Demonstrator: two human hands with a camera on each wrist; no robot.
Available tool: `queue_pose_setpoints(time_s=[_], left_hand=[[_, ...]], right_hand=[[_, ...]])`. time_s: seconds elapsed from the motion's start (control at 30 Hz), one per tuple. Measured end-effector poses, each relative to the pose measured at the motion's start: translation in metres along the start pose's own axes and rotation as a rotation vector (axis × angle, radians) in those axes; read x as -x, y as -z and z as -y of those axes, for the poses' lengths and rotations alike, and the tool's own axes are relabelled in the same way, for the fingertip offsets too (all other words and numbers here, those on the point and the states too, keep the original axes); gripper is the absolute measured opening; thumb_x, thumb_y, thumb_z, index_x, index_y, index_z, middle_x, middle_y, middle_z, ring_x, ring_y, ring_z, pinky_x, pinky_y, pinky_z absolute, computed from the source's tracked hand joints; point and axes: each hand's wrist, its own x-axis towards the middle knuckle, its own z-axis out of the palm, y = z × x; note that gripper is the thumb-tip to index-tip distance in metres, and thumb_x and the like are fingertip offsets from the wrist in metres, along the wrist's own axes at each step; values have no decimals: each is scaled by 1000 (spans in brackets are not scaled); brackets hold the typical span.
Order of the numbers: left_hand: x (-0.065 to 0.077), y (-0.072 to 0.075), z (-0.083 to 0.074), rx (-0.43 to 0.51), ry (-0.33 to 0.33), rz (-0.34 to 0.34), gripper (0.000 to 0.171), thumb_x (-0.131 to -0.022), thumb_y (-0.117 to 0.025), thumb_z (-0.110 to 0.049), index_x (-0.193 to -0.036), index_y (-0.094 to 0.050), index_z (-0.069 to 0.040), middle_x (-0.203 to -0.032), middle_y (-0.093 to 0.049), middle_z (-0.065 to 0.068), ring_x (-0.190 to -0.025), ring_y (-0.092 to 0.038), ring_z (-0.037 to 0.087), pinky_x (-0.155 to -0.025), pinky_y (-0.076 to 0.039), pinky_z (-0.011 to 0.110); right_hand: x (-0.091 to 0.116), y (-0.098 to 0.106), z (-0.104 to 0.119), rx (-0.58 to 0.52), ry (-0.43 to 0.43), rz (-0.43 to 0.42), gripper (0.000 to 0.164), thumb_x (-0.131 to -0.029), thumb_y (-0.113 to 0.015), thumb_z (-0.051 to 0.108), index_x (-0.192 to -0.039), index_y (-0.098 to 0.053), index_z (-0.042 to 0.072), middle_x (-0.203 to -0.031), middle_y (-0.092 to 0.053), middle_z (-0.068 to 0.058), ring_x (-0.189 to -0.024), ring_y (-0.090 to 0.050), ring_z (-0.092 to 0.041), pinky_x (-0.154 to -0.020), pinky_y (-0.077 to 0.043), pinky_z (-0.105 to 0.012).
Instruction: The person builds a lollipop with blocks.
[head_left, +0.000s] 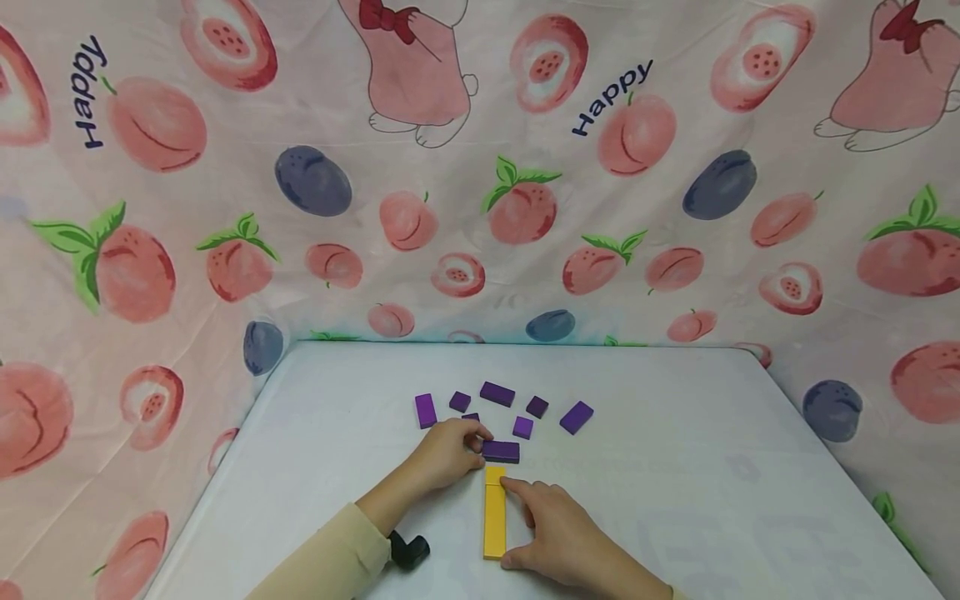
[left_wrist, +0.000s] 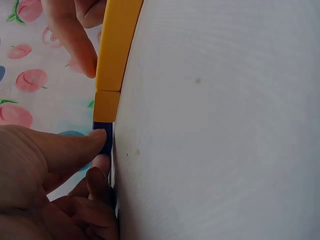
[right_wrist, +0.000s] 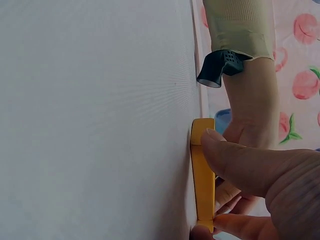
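Observation:
My left hand (head_left: pixel 448 454) pinches the left end of a long dark purple block (head_left: pixel 502 452) between thumb and fingers. In the left wrist view that purple block (left_wrist: pixel 103 142) sits right at the end of a yellow row (left_wrist: pixel 112 55). The yellow row (head_left: pixel 495 521) is made of blocks laid end to end, pointing away from me. My right hand (head_left: pixel 562 532) spans it from the right side, index fingertip near the far end and thumb at the near end. The right wrist view shows the thumb lying over a yellow block (right_wrist: pixel 202 170).
Several purple blocks lie scattered beyond the hands, among them a long one (head_left: pixel 497 394), a left one (head_left: pixel 425 411) and a right one (head_left: pixel 577 417). A black device (head_left: pixel 409 551) sits at the left wrist. A fruit-printed cloth (head_left: pixel 450 208) hangs behind the white table (head_left: pixel 675 467).

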Motion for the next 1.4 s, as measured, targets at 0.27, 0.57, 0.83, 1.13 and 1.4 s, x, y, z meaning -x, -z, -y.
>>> queue_pose_setpoints(time_s=[0.27,0.57,0.83,1.13,1.4], left_hand=[[1,-1,-2,-2,15,-14,23,-92,-84,-11,-112,-78,-20,-88,-63,-6,-90,-59,16,-88,-54,37],[3,0,-1,8,10,-11,22,-93,-83,-9,-112,-77,-19,-89,-63,-5,-90,-59,16,-87,-55,35],[5,1,1,-2,5,-8,23,-92,-83,-8,-112,-77,-19,-88,-62,-5,-90,-58,15,-86,-54,34],[7,0,2,10,-1,-1,25,-91,-84,-5,-111,-77,-18,-88,-62,-4,-88,-58,16,-83,-53,33],[8,0,2,-2,-7,3,26,-90,-84,-5,-111,-76,-18,-87,-62,-4,-87,-57,15,-81,-52,33]], right_hand=[[0,0,1,1,-13,8,100,-70,-98,53,-156,-55,24,-86,-54,5,-82,-48,-14,-68,-37,-31],[-1,-2,0,5,-18,9,101,-70,-98,53,-156,-55,24,-85,-54,5,-82,-48,-14,-68,-38,-31],[0,0,1,3,-2,1,101,-70,-98,53,-157,-54,24,-86,-53,5,-83,-48,-13,-68,-36,-31],[1,-1,1,4,-11,-1,100,-70,-98,52,-156,-55,22,-85,-54,5,-81,-48,-13,-67,-36,-30],[0,-2,0,4,-10,-4,101,-70,-98,53,-156,-55,22,-84,-54,5,-81,-48,-13,-67,-37,-30]])
